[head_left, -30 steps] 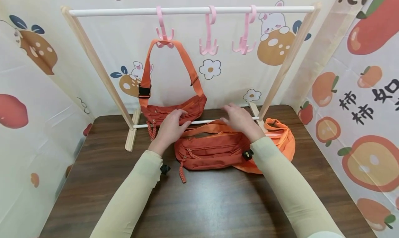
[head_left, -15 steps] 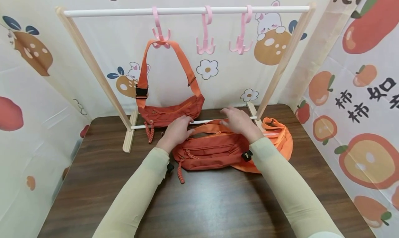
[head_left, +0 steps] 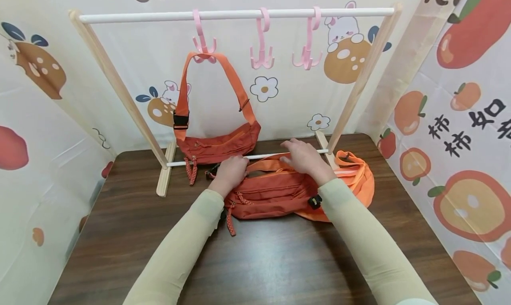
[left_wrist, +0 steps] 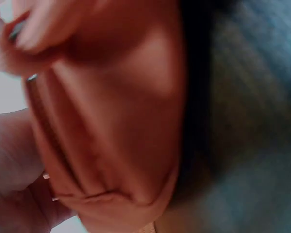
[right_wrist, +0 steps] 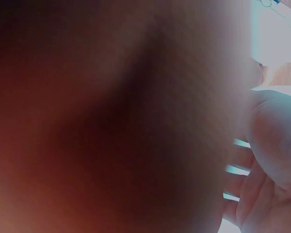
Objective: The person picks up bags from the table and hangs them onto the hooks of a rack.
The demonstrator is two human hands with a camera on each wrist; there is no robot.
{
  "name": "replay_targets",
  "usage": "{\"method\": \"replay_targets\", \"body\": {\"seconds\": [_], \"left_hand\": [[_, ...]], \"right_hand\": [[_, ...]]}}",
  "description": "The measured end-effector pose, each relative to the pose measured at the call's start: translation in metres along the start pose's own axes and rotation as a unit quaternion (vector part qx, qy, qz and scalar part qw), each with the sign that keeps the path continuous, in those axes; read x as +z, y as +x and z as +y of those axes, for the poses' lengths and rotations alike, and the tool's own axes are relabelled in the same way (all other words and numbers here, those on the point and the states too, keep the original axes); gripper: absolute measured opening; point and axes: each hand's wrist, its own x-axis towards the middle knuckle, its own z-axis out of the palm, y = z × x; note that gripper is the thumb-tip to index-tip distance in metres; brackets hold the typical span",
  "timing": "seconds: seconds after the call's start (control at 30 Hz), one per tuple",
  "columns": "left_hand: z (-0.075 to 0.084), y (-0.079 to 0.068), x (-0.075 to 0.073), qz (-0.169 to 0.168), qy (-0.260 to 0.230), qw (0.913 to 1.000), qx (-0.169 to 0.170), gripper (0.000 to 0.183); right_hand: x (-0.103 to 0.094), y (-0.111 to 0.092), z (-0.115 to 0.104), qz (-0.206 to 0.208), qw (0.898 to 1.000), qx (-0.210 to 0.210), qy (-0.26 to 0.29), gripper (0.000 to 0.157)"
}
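1. Head view first: just a second ago the left hand (head_left: 231, 172) is up against the lower part of the hanging bag (head_left: 219, 147), left of centre; now it sits lower and further right, at the upper left end of the lying bag (head_left: 271, 194), which rests on the dark table (head_left: 255, 269) at the centre of the frame.
2. Its fingertips go out of sight at the bag's edge, and the blurred left wrist view doesn't settle it, so I can't tell whether they pinch the cloth.
3. Over at centre right, the right hand (head_left: 305, 158) keeps nearly the same place and pose. Its thumb stands apart from loosely extended fingers, beside the orange strap (head_left: 267, 165); whether it touches the strap, I can't make out.
4. From where I stand, the change means the lying bag is now framed by a hand at each end, and I'd judge the attention is on it. It isn't lifted.
5. Upper left of centre, the hanging bag stays looped on the left pink hook (head_left: 201, 38). The middle pink hook (head_left: 261, 47) and right pink hook (head_left: 307, 47) hang as before, and the bright orange bag (head_left: 361, 185) lies at centre right, partly behind the right sleeve (head_left: 355, 225).
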Motion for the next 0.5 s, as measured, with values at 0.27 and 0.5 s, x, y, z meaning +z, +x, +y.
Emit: {"method": "replay_targets", "body": {"seconds": [0.27, 0.5], "left_hand": [[0.0, 0.0, 0.004, 0.024, -0.005, 0.9997, -0.007, 0.015], [-0.001, -0.003, -0.006, 0.09, -0.053, 0.9942, -0.025, 0.018]], "right_hand": [[0.002, 0.002, -0.001, -0.003, 1.0, 0.001, -0.004, 0.054], [0.001, 0.001, -0.002, 0.0, 1.0, 0.001, 0.003, 0.066]]}}
